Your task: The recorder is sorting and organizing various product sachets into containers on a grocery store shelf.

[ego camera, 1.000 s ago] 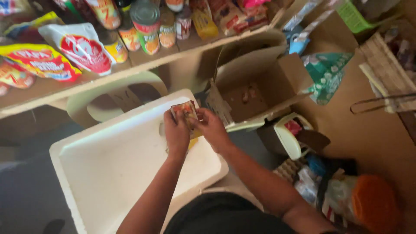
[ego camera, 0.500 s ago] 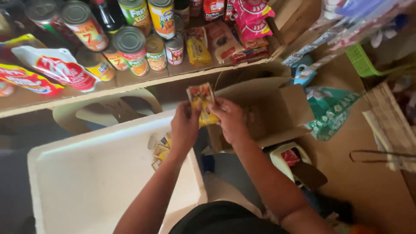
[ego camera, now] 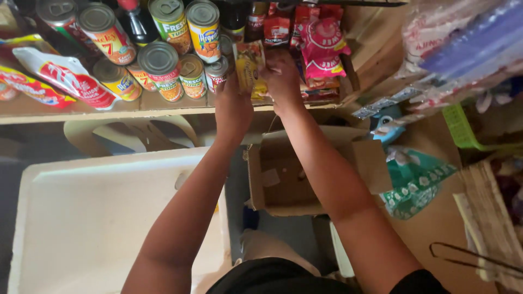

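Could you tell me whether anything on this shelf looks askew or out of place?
Yes: the cans lie tipped in a loose pile rather than standing upright, and a red-and-white pouch slumps at the shelf edge. Both hands, left hand and right hand, hold a yellow packet.

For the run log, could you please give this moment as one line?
left hand + right hand: holding yellow packet | at wooden shelf | beside cans
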